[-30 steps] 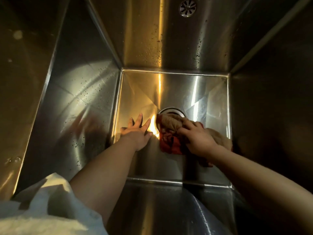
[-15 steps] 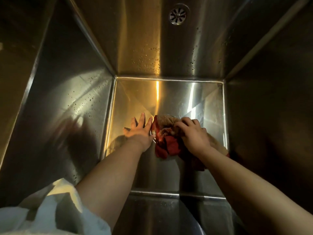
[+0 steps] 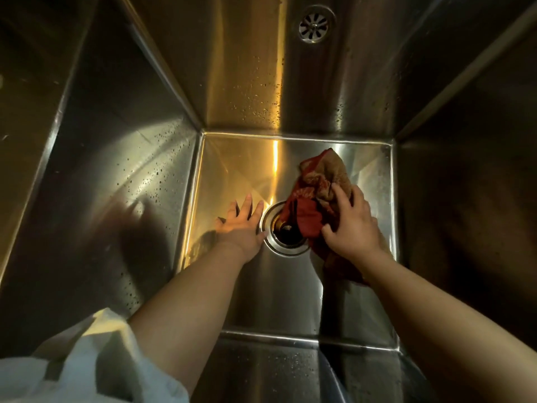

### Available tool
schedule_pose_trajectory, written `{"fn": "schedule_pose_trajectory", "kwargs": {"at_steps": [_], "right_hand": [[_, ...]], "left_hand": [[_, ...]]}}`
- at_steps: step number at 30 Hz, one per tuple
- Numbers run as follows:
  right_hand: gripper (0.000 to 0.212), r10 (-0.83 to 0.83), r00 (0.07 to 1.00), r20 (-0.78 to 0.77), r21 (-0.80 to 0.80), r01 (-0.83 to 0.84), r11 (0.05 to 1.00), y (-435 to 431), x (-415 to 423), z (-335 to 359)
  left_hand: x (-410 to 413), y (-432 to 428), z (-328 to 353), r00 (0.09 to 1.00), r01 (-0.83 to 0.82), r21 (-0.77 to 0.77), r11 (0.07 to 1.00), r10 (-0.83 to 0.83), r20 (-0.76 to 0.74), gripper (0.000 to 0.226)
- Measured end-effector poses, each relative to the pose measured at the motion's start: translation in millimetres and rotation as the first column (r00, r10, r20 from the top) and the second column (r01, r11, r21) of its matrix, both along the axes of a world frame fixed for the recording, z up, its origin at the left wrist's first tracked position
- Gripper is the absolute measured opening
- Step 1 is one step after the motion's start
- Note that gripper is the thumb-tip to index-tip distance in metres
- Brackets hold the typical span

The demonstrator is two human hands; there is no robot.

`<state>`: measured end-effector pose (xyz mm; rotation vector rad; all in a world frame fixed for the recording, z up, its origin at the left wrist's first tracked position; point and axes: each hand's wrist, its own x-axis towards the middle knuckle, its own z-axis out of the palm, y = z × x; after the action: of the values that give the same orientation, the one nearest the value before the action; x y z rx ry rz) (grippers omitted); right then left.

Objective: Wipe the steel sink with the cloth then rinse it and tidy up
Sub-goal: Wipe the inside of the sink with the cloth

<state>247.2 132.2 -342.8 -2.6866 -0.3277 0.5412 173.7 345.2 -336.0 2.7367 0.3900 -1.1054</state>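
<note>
Sink (image 3: 276,301): a deep steel basin seen from above, with a shiny floor and four steep walls.
Drain (image 3: 286,234): a round opening with a steel ring in the floor of the sink, dark inside, and its right edge is covered.
Cloth (image 3: 316,193): red and brown and bunched up. It lies on the sink floor just right of the drain, with one red fold over the drain's right edge. The rest reaches past the drain toward the far wall, and a part shows under the right wrist.
Right hand (image 3: 351,228): it is on top of the cloth, right of the drain. Its fingers (image 3: 340,193) are curled over the bunched fabric and the thumb is spread toward the drain, so the hand grips the cloth and holds it down on the steel.
Left hand (image 3: 241,225): it lies flat on the sink floor just left of the drain. Its fingers (image 3: 247,205) are straight, a little spread, and hold nothing. The side of the hand is next to the drain ring.
Water drops (image 3: 261,82): small drops are on the wall beyond the drain and on the wall left of it.
Overflow fitting (image 3: 316,23): a round slotted piece high on the wall beyond the drain.
Sleeve (image 3: 87,359): pale fabric on the left arm, well nearer to the person than the drain.
</note>
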Motion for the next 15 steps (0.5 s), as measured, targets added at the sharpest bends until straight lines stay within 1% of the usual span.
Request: {"fn": "schedule_pose_trajectory", "kwargs": {"at_steps": [2, 4, 5, 7, 10, 13, 15], "right_hand": [[0.085, -0.059, 0.998, -0.029, 0.092, 0.062, 0.994, 6.8, -5.0, -1.3], [0.081, -0.129, 0.991, -0.046, 0.200, 0.136, 0.970, 22.6, -10.7, -3.3], [0.079, -0.130, 0.990, -0.051, 0.233, 0.139, 0.963, 32.5, -12.2, -3.7], [0.076, -0.088, 0.994, -0.068, 0.314, 0.105, 0.943, 53.7, -10.6, -4.1], [0.068, 0.031, 0.993, -0.114, 0.441, 0.022, 0.897, 81.0, -0.8, 0.0], [0.056, 0.064, 0.994, -0.085, 0.460, -0.018, 0.888, 83.3, 8.4, 2.8], [0.046, 0.019, 1.000, 0.007, 0.434, -0.020, 0.901, 70.8, 11.0, 1.5]], "left_hand": [[1.4, 0.2, 1.5, 1.000, -0.007, -0.014, 1.000, 0.007, -0.008, 0.065], [2.3, 0.9, 1.9, 1.000, -0.017, -0.026, 1.000, 0.017, 0.005, 0.066], [2.4, 1.9, 1.8, 0.999, -0.023, -0.033, 0.999, 0.024, 0.021, 0.066], [3.6, 5.5, 2.0, 0.998, -0.018, -0.037, 0.999, 0.020, 0.059, 0.067], [8.6, 13.8, 4.7, 0.992, -0.030, -0.021, 0.999, 0.032, 0.121, 0.072], [13.3, 19.8, 8.4, 0.980, -0.068, -0.029, 0.997, 0.072, 0.187, 0.075], [16.2, 19.5, 10.1, 0.970, -0.071, -0.047, 0.996, 0.080, 0.230, 0.076]]}}
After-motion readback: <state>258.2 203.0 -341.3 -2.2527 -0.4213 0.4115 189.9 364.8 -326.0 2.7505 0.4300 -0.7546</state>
